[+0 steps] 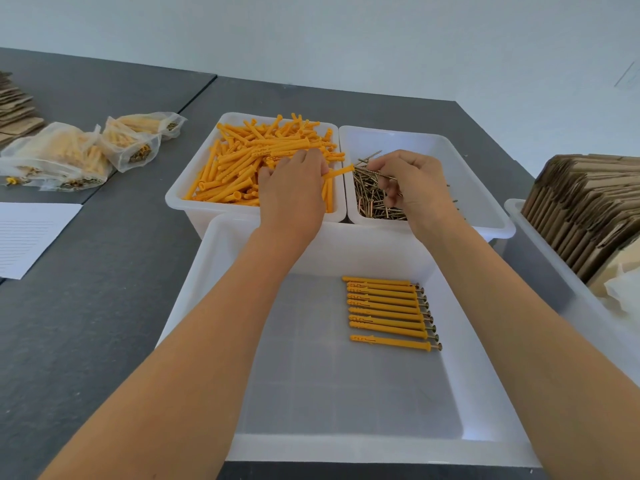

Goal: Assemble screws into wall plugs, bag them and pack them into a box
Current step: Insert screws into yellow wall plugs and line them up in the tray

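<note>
The left hand (294, 188) pinches a plug (341, 170) at its fingertips, while the right hand (412, 183) pinches a screw (377, 173) just beside it.

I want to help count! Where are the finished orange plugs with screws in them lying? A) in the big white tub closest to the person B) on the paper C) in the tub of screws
A: the finished plugs lie in a row on the floor of the near tub.

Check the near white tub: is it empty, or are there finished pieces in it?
Not empty. The near tub holds a row of orange plugs lying side by side on its floor, each with a screw head showing at its right end.
</note>
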